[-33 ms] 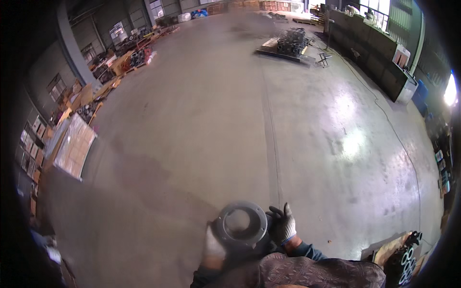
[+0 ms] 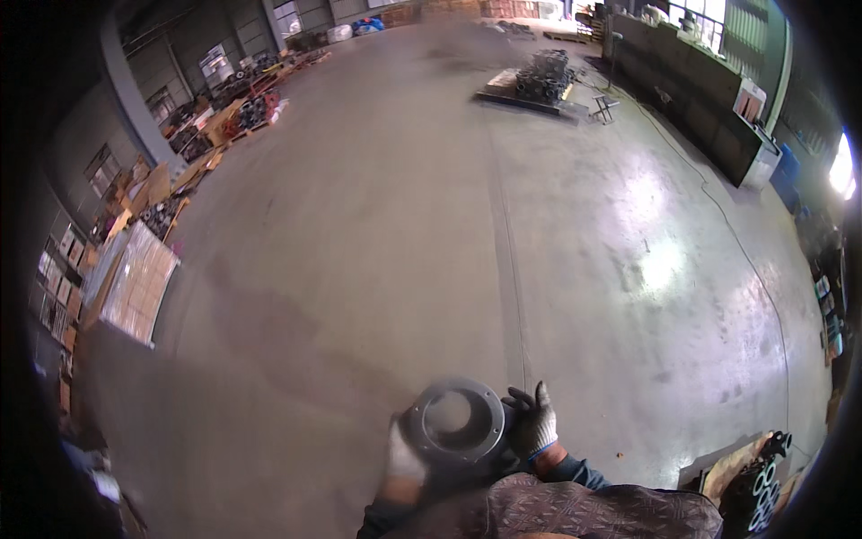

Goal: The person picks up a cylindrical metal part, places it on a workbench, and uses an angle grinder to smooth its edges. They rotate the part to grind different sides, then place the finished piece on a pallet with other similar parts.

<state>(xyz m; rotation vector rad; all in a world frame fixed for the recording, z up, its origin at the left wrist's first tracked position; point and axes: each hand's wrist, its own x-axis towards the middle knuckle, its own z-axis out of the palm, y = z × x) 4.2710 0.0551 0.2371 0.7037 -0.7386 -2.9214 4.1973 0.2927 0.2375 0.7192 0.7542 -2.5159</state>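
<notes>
A grey metal flanged ring (image 2: 492, 440), with a wide round opening and small holes round its face, is held up in front of my body. My left hand (image 2: 406, 454), in a pale work glove, is closed on the ring's left side; its fingertips are hidden behind the metal. Close by the ring's right side is my right hand (image 2: 536, 424), in a white glove with dark-coated fingers. Its thumb points up and its fingers are apart; whether they touch the ring I cannot make out.
Concrete floor (image 2: 359, 251) spreads ahead. A pallet stacked with dark metal parts (image 2: 544, 75) stands far ahead, beside a small folding stool (image 2: 604, 109). Wrapped cartons (image 2: 142, 283) line the left. More ring parts (image 2: 763, 494) lie at lower right. A cable (image 2: 741, 242) runs along the right.
The ring and both hands sit very slightly farther right in the picture, and the background has shifted a little. The hold on the ring looks the same.
</notes>
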